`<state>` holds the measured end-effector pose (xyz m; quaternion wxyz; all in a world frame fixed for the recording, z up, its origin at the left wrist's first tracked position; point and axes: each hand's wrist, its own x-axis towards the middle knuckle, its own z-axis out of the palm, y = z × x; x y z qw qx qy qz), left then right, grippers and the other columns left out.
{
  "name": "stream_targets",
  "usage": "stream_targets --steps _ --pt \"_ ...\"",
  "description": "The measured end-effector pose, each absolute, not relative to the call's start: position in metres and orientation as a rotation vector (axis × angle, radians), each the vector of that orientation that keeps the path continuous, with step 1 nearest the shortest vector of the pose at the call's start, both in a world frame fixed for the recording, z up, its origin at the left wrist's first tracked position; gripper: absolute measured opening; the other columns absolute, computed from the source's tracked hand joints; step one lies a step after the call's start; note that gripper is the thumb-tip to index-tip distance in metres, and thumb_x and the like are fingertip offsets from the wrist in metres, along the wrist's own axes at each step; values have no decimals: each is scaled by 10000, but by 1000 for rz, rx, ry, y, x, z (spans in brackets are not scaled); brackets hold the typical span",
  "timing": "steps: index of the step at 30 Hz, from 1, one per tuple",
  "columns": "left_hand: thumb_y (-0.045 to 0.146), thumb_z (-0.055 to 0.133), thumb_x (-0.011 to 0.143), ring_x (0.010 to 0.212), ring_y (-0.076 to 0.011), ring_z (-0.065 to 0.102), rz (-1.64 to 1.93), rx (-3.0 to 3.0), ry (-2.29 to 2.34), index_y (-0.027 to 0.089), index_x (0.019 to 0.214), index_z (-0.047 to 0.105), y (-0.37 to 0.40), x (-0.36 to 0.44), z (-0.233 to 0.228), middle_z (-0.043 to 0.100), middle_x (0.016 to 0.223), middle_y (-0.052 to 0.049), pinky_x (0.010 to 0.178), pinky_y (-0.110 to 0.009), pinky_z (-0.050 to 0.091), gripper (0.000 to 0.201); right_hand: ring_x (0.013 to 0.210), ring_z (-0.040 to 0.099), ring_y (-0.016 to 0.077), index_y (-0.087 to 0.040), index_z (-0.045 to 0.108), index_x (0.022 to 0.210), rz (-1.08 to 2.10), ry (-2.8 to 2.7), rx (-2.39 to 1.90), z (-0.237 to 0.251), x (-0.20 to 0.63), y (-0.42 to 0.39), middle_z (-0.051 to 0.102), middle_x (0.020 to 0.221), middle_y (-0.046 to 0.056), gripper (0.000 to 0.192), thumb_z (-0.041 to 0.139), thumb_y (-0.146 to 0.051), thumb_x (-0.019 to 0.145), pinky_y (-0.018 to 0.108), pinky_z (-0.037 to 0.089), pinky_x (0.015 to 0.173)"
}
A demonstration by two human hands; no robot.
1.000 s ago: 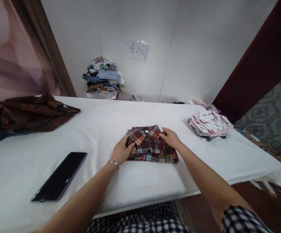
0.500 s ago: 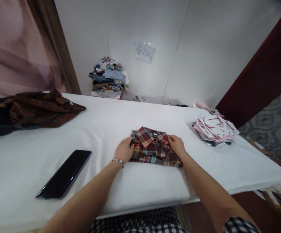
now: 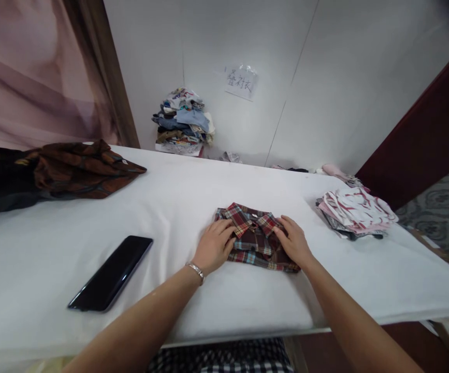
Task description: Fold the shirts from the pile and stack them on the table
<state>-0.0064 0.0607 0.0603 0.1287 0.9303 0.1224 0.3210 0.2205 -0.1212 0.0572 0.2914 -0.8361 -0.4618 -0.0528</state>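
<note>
A folded plaid shirt (image 3: pixel 256 239) lies near the middle of the white table (image 3: pixel 216 191), collar facing the far wall. Its pattern is red, dark brown and cream, with pale blue squares along the near edge. The collar is spread flat, with a small white label visible inside.

The left hand (image 3: pixel 213 246) rests palm down on the left side of the shirt, fingers extended and slightly spread, gripping nothing. A metal bracelet (image 3: pixel 196 270) sits on that wrist. The right hand (image 3: pixel 294 241) rests palm down on the right side of the shirt, fingers extended and flat, gripping nothing. Both hands touch the fabric.

A black phone (image 3: pixel 112 273) lies screen up on the table, well to the left of the shirt. A dark brown patterned garment (image 3: pixel 72 168) is heaped at the far left edge. A folded stack of pink and white clothes (image 3: pixel 355 212) sits at the right end, well apart from the shirt. Nothing lies between the hands and the shirt.

Beyond the table, a pile of mixed clothes (image 3: pixel 183 122) stands against the white wall, below a paper note (image 3: pixel 241 82) with handwriting. No containers are visible.
</note>
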Motion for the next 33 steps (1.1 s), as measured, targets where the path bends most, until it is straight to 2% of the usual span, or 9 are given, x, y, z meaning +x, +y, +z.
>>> stream_targets --steps 4,10,15,19,21,23,24,28,33 --pt "157 463 880 1256 -282 568 640 2740 685 106 1223 617 62 -3 49 618 1337 -183 1071 -449 465 380 1491 232 295 -233 439 1478 112 -1309 -2430 48 200 -125 305 1603 98 603 406 -526 952 540 211 1183" --pt "154 428 877 1357 -308 476 500 2724 712 91 1312 561 63 -5 46 534 1435 -205 1100 -495 417 460 1514 162 276 -251 430 1484 224 -1266 -2423 44 195 -121 236 1628 65 609 429 -534 944 538 122 1209" --pt "150 463 869 1299 -296 522 606 2709 706 130 1257 599 66 -6 55 578 1390 -173 1072 -478 437 412 1461 320 248 -240 551 1384 281 -898 -2019 51 205 -133 424 1542 62 613 453 -600 898 486 222 1210" --pt "283 514 926 1183 -274 580 788 2734 476 173 1175 640 58 -12 67 663 1248 -129 1033 -470 445 300 1275 536 280 -212 704 1114 54 -599 -1779 60 188 -169 648 1301 104 531 586 -626 804 474 371 1128" --pt "329 559 915 1142 -263 591 743 2785 210 204 1154 650 51 -15 69 678 1206 -105 1013 -464 452 285 989 666 269 -207 726 979 187 -531 -1684 62 166 -187 740 1021 100 466 671 -608 748 458 505 955" --pt "288 609 878 1144 -274 586 628 2852 37 215 1192 638 45 -17 68 659 1247 -108 1003 -474 454 324 719 672 223 -208 722 945 503 -431 -1554 63 138 -200 733 814 70 445 750 -575 696 392 559 720" --pt "235 607 864 1155 -283 581 570 2888 8 213 1224 626 44 -17 66 642 1279 -117 999 -481 455 361 659 666 210 -214 717 961 674 -368 -1476 63 125 -204 730 794 65 444 780 -552 680 362 551 640" --pt "57 445 866 1125 -275 608 385 2997 35 198 1288 602 46 -8 74 649 1279 -122 942 -446 498 473 873 723 252 -256 686 1023 1149 -171 -1183 63 89 -201 743 1039 109 393 787 -497 729 331 565 634" --pt "79 370 911 1145 -254 630 549 3015 37 201 1298 609 42 6 99 668 1292 -88 963 -396 518 472 1023 689 255 -227 671 985 1228 -116 -925 65 94 -167 728 1086 100 482 773 -607 707 366 577 763"
